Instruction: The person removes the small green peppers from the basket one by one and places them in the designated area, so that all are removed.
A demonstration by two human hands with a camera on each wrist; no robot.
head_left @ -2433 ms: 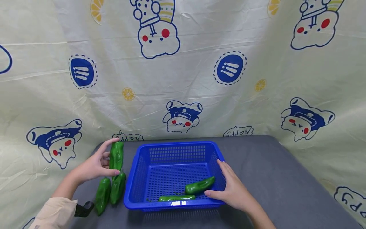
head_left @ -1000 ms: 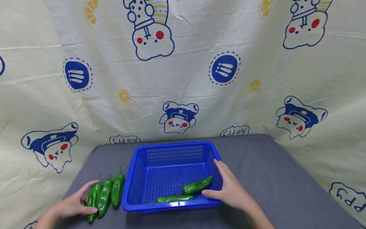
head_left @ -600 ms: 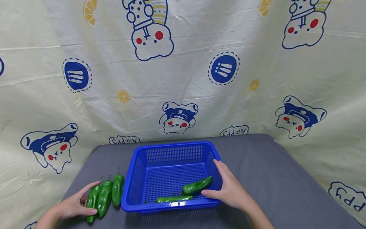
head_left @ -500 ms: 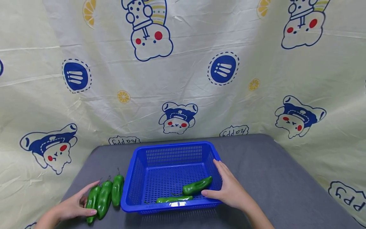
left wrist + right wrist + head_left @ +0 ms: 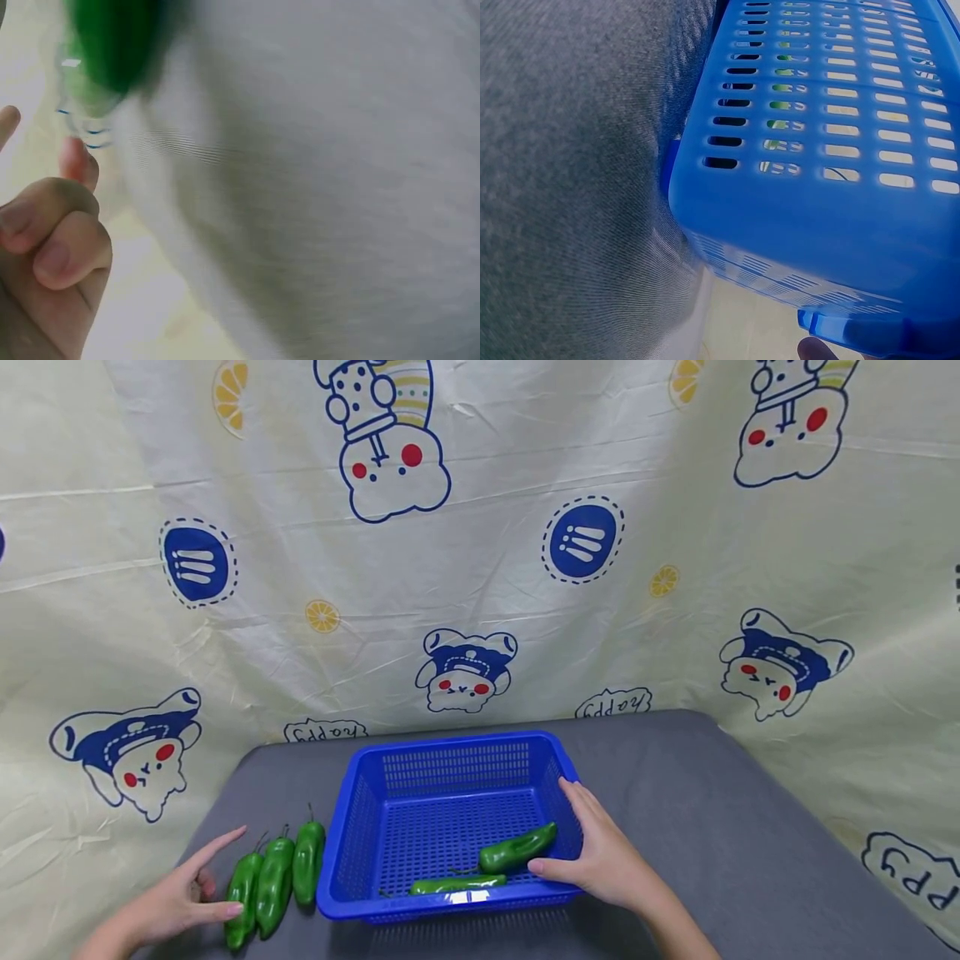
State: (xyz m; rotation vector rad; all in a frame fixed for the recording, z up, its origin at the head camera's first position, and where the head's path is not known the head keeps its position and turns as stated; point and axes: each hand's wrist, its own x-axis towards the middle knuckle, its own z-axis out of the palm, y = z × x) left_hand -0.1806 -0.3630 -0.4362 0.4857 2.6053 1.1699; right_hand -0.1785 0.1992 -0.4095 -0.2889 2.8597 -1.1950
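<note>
In the head view three green peppers lie side by side at the left: the left pepper (image 5: 243, 900), the middle pepper (image 5: 275, 885) and the right pepper (image 5: 308, 862) by the basket. My left hand (image 5: 174, 897) is beside the left pepper, index finger and thumb stretched out, other fingers curled, holding nothing. The thumb tip overlaps that pepper. A blurred green pepper (image 5: 116, 41) shows in the left wrist view. My right hand (image 5: 603, 857) holds the near right corner of the blue plastic basket (image 5: 335, 860), thumb over the front rim, fingers along the side rim.
Inside the basket a curved green pepper (image 5: 517, 850) lies at the right, and a second pepper (image 5: 457, 883) lies along the front wall, partly hidden by the rim. The grey table (image 5: 697, 827) stretches to the right. A printed curtain (image 5: 480, 577) hangs behind it.
My left hand brought a pepper down beside the other two on the table, then let it go and drew back slightly left. My right hand stayed at the basket corner.
</note>
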